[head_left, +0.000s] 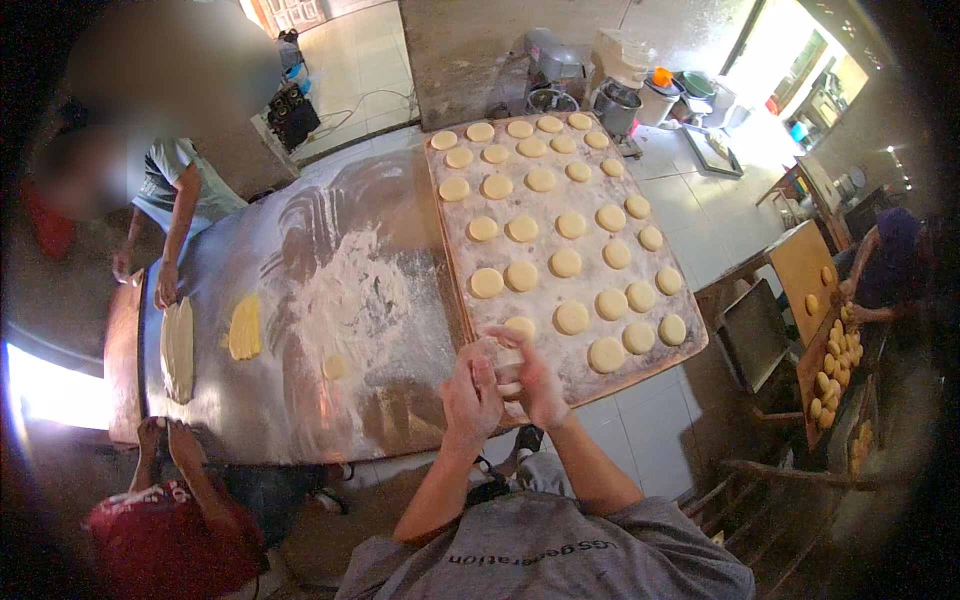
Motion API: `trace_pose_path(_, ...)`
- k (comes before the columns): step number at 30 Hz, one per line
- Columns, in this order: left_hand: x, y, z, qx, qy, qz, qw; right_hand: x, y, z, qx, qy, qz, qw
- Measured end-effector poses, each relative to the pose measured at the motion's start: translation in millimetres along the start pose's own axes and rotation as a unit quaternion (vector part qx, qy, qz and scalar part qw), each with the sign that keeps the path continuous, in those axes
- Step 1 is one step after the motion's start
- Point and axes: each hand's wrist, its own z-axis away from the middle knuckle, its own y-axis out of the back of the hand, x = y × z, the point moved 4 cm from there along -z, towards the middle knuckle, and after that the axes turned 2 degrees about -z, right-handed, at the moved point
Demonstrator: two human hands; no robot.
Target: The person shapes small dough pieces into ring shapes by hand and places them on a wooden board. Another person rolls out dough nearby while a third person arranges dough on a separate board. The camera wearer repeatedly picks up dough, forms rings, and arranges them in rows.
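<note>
My left hand [472, 398] and my right hand [541, 386] are cupped together over the near left corner of a floured board [546, 293]. Between my closed fingers sits a pale dough round [508, 357], partly hidden by them. Several flat dough rounds [571, 318] lie in loose rows across the board. One dough round [519, 328] rests just beyond my fingertips. To the left, a single flattened dough piece [333, 367] lies on the floured metal table [405, 425].
On the table's left are a yellow slab [244, 328] and a long dough strip [178, 350], touched by a co-worker's hand [166, 284]. Another person's hands [170, 440] rest at the near left edge. At right, a person handles rounds on a wooden board [805, 270]. Buckets [617, 100] stand behind.
</note>
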Motion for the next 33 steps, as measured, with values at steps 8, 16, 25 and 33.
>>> trace_pose_path(8, 16, -46, 28, -0.084, 0.025, -0.035, 0.996, -15, 61, 33, 0.006, -0.097, -0.042, 0.994)
trace_pose_path(16, -26, -55, 21, -0.038, 0.134, -0.257, 0.956, -12, 83, 22, 0.126, -0.026, 0.427, 0.895)
trace_pose_path(25, -25, -39, 39, -0.239, 0.195, -0.309, 0.900, 2, 70, 28, 0.067, -0.011, 0.681, 0.729)
trace_pose_path(33, -18, -31, 2, -0.209, 0.121, -0.227, 0.943, -24, 101, 17, 0.206, -0.013, 0.581, 0.787)
